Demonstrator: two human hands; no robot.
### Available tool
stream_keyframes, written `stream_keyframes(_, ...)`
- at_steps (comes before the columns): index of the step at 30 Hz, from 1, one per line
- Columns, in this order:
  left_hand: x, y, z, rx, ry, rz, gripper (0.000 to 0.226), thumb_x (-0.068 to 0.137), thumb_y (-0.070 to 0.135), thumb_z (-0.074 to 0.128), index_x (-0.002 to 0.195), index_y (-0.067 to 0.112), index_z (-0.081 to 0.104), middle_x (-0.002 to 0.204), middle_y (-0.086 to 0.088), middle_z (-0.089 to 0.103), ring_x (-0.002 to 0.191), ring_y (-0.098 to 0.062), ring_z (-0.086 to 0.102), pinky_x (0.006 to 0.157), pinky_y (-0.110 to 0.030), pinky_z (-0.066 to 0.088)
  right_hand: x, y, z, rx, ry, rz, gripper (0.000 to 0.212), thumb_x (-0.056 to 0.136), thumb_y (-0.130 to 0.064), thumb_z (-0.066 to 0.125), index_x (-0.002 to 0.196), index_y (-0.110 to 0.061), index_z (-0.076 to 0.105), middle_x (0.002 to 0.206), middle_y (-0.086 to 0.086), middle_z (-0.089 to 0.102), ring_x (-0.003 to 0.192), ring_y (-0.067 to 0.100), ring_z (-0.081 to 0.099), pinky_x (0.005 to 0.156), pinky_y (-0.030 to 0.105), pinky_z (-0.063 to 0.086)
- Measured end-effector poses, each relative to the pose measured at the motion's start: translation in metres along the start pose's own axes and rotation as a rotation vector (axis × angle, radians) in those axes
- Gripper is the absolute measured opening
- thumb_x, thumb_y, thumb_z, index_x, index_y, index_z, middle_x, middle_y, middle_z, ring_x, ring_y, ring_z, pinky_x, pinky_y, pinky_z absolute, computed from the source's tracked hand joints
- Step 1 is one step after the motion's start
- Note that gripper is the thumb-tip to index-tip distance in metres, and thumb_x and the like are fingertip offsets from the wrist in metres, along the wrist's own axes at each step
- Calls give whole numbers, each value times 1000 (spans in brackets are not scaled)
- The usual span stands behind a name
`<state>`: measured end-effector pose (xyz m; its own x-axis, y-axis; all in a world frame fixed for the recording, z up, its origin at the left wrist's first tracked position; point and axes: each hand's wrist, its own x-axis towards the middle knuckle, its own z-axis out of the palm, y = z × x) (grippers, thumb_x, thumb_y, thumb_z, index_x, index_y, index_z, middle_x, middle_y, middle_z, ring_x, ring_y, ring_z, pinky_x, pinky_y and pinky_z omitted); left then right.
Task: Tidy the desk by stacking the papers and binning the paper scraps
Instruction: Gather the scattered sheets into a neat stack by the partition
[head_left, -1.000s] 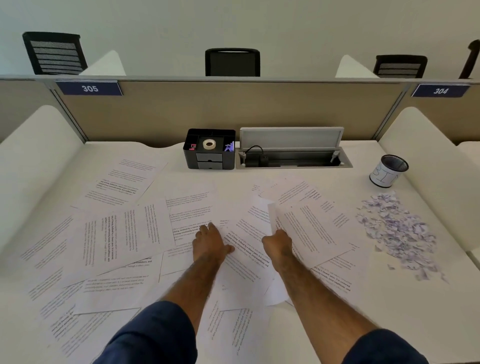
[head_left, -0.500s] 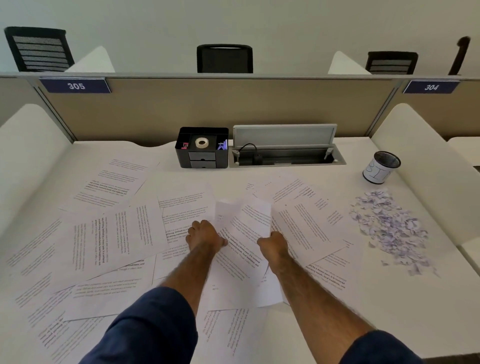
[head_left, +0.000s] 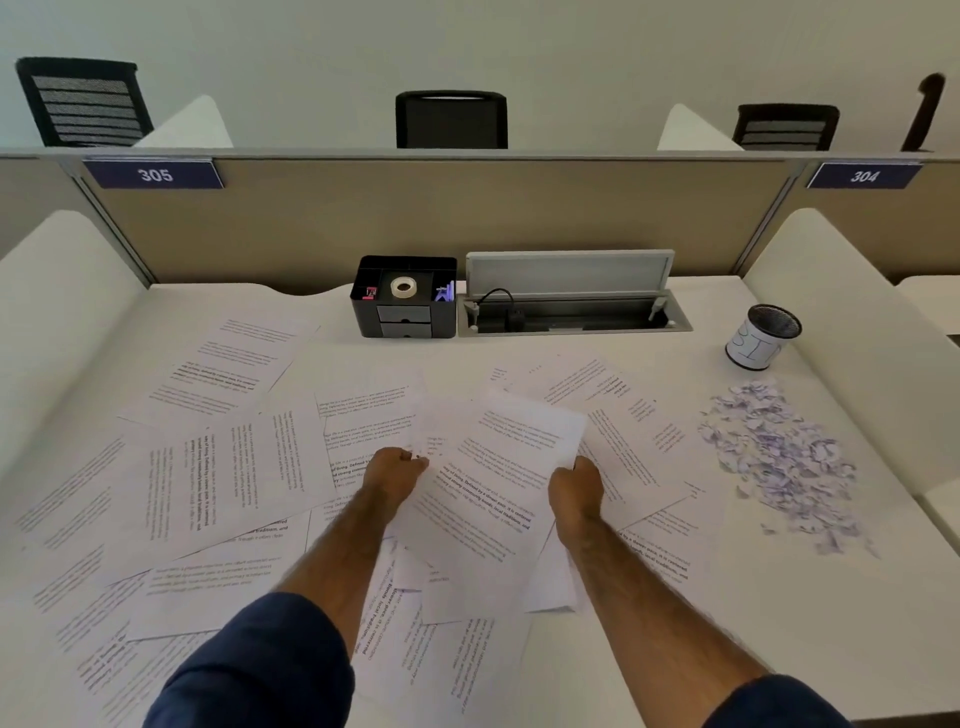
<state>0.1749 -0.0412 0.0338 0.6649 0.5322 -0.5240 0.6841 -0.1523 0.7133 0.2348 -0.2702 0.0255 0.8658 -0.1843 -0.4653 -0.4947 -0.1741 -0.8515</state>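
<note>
We grip thin rectangular printed sheets at their side edges with our left hand and right hand, near a ragged heap of scraps.

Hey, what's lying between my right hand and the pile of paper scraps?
In the head view, overlapping printed sheets lie flat on the desk between the right hand and the paper scraps.
</note>
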Motion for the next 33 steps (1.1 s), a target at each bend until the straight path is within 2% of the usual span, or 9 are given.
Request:
stream_keyframes(4, -9, 6, 0, -25, -160, 46, 20, 96, 15, 66, 115, 9, 70, 101, -7, 75, 81, -24, 74, 64, -31, 59, 0, -6, 2, -76, -161, 13, 33, 90, 4, 42, 115, -1, 62, 111, 17, 68, 81, 20, 63, 49, 18, 46)
stream_keyframes(7, -13, 11, -1, 42, -167, 124, 19, 97, 13, 62, 114, 13, 69, 97, -2, 74, 78, -19, 72, 62, -28, 57, 1, -10, 2, -68, -155, -4, 34, 89, 1, 43, 118, -3, 60, 116, 16, 67, 92, 26, 65, 54, 20, 50)
stream_keyframes(9, -15, 13, -6, 5, -179, 152, 17, 96, 13, 60, 110, 13, 71, 94, -2, 77, 79, -21, 76, 65, -31, 61, 0, -15, 0, -71, -127, -30, 37, 90, -4, 50, 127, -5, 54, 131, 13, 61, 106, 28, 63, 73, 29, 56)
stream_keyframes(12, -20, 16, -14, -116, -211, 178, 16, 97, 16, 61, 110, 15, 70, 96, -6, 79, 82, -24, 78, 75, -42, 64, -1, -22, -7, 11, -182, 42, 72, 88, -19, 71, 149, -13, 32, 150, 5, 41, 133, 32, 48, 106, 46, 45)
stream_keyframes(15, -21, 15, -17, -191, -203, 191, 16, 95, 16, 65, 111, 15, 69, 95, -6, 79, 81, -25, 78, 78, -46, 64, 0, -26, -19, 93, -305, 154, 49, 82, -13, 78, 125, -15, 54, 118, 9, 68, 101, 29, 66, 75, 41, 59)
stream_keyframes(17, -22, 12, -15, -236, -201, 180, 20, 95, 15, 67, 114, 13, 68, 97, -6, 79, 82, -26, 78, 79, -49, 63, -2, -23, -25, 68, -434, 185, 36, 82, -7, 76, 116, -11, 64, 101, 10, 74, 85, 27, 69, 65, 35, 57)
stream_keyframes(23, -30, 5, -7, -289, -182, 162, 22, 97, 12, 63, 118, 14, 67, 102, -5, 78, 82, -24, 78, 76, -46, 64, 2, -13, -24, 94, -473, 155, 38, 84, 14, 61, 120, 4, 65, 114, 21, 70, 99, 38, 69, 84, 47, 58)
stream_keyframes(27, -38, 16, -18, -376, -273, 209, 24, 96, 7, 62, 119, 12, 67, 108, -8, 78, 96, -30, 76, 90, -58, 58, -3, -34, -29, 141, -467, -10, 34, 85, 11, 59, 115, -4, 67, 110, 16, 73, 96, 33, 71, 84, 46, 59)
stream_keyframes(33, -68, 60, -42, -515, -269, 454, 34, 80, 18, 68, 114, 18, 71, 113, -7, 76, 105, -30, 72, 88, -50, 59, -25, -87, -36, 171, -450, -360, 27, 86, -12, 69, 107, -30, 69, 108, 2, 73, 103, 27, 69, 87, 45, 57)
